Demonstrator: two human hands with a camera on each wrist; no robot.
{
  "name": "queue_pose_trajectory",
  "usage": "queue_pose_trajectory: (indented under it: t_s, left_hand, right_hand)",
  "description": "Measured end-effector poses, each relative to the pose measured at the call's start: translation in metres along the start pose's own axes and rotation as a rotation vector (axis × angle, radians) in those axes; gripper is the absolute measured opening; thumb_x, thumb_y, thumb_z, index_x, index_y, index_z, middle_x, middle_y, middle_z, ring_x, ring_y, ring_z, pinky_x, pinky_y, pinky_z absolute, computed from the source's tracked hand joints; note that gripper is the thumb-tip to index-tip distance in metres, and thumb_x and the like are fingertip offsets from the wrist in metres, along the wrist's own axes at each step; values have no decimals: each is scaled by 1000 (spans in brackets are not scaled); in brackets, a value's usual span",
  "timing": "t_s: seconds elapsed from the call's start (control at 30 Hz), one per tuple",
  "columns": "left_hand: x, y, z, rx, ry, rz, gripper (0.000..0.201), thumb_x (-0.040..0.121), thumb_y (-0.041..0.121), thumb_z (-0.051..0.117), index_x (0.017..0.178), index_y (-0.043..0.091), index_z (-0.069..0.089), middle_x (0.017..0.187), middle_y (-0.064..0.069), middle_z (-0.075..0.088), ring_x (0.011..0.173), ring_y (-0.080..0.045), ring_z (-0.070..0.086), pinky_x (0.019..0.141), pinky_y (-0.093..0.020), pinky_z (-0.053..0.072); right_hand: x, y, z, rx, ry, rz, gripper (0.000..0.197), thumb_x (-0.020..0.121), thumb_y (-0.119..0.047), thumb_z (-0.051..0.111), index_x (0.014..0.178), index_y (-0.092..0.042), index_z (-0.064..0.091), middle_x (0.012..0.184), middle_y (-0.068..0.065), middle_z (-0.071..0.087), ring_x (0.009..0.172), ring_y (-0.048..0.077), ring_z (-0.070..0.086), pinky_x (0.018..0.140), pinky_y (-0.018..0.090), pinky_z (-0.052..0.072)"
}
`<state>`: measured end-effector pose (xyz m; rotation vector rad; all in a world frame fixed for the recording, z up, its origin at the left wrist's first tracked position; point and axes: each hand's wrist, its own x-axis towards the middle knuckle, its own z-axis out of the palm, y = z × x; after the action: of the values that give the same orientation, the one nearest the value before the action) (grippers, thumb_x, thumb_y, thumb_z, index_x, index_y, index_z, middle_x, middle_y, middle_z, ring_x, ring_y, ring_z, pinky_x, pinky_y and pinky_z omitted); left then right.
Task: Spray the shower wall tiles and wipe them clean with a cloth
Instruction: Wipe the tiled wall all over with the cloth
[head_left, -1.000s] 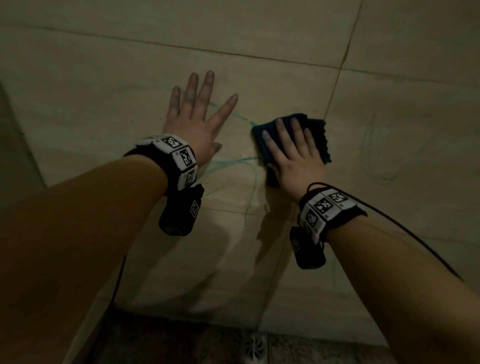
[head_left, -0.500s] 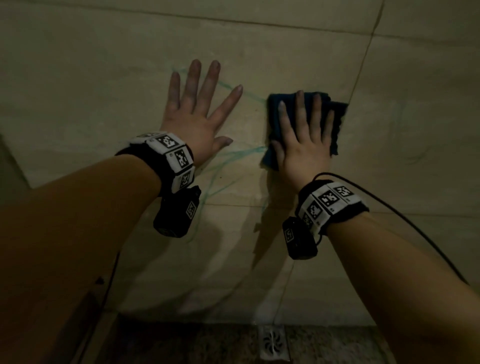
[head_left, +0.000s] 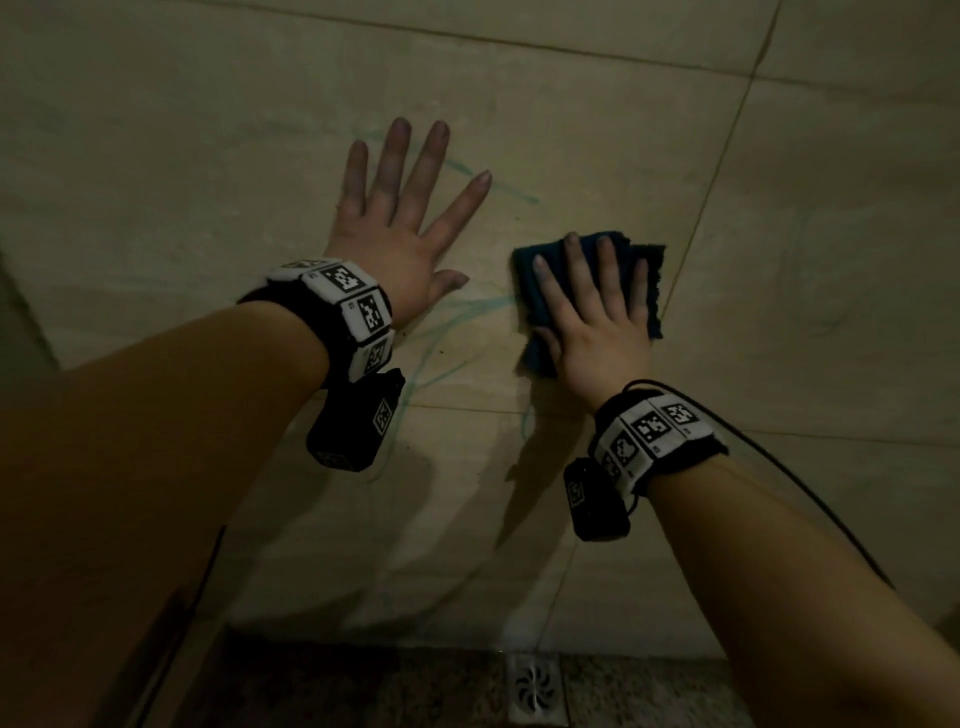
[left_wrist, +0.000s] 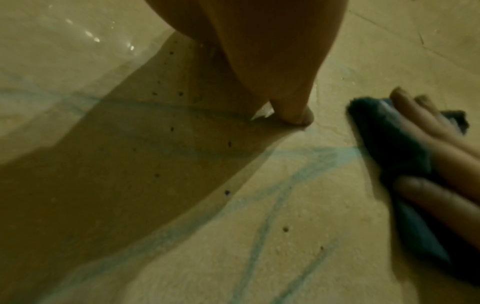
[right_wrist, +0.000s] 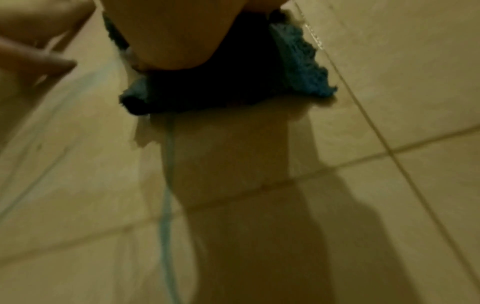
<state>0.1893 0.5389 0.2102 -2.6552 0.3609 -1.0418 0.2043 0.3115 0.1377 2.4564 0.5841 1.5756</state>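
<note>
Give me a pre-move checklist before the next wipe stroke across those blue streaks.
1. Cloth flat under right hand: ok.
2. Left hand braced open on the wall tile: ok.
3. Blue streaks remaining between the hands: not ok, still there.
4. Path from cloth to streaks clear except the left thumb: ok.
5. Tile wet enough to wipe: cannot tell.
6. Spray bottle within reach: cannot tell, not in view.
</note>
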Motion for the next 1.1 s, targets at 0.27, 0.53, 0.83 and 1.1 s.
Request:
queue_pose_trajectory:
  t_s: [0.27,0.53,0.83,1.1]
  left_hand:
    - [-1,-3,4,-16,14,18,87,90,65,27,126,35,-47,148,-13,-35,138,-40,-26,104,-53,-21]
    - [0,-5,4,-18,2,16,85,90,65,23,126,35,-47,144,-12,-41,137,-39,-28,103,-54,-23]
    - [-4,6,-2,-49,-52,-31,87,93,59,31,131,31,-43,149,-14,-35,138,-41,-26,106,-56,-19]
    - [-7,22,-7,-98,-152,-119,93,92,61,33,130,28,-46,145,-13,-41,136,-41,-31,108,-57,-17]
  right_hand:
    - [42,14,-15,24,87,64,65,91,-34,49,148,-19,21,152,20,24,139,39,15,112,54,6]
    - [30,13,-13,196,286,196,41,79,-39,58,112,-19,44,118,15,45,108,29,32,90,50,43]
    - [-1,11,-11,175,217,16,31,79,-23,61,107,-12,51,110,19,60,105,33,41,86,41,42]
    - [-27,10,-4,199,93,-99,28,75,-10,62,98,-10,46,104,20,65,101,34,40,70,42,54]
